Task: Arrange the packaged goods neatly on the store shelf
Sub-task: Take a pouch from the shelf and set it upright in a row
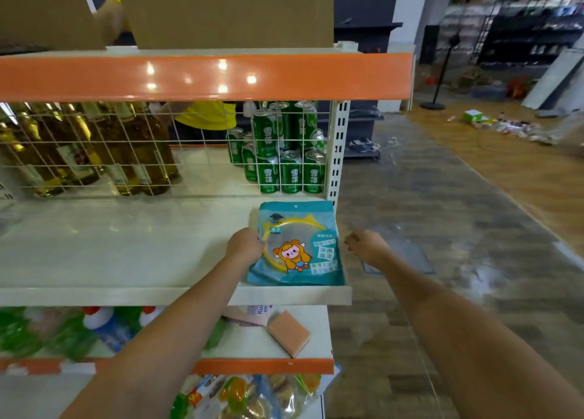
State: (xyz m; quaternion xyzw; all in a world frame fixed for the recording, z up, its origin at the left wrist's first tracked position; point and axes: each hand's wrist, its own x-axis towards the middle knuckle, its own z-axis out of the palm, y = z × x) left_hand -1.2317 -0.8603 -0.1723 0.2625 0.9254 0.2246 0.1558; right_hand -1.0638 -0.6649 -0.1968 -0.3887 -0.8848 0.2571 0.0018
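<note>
Both arms are stretched forward over the cream shelf (126, 254). The left hand (245, 244) sits knuckles-up with its fingers curled onto the left edge of a teal packet (297, 244), gripping it there. The right hand (366, 244) hangs off past the shelf's right end, fingers loosely curled, holding nothing and not touching the packet. The packet lies flat at the shelf's front right corner, right between the two hands; it has a cartoon kid in an orange hood and Chinese text too blurry to read. Green cans (289, 172) behind the wire grid read 雪花.
</note>
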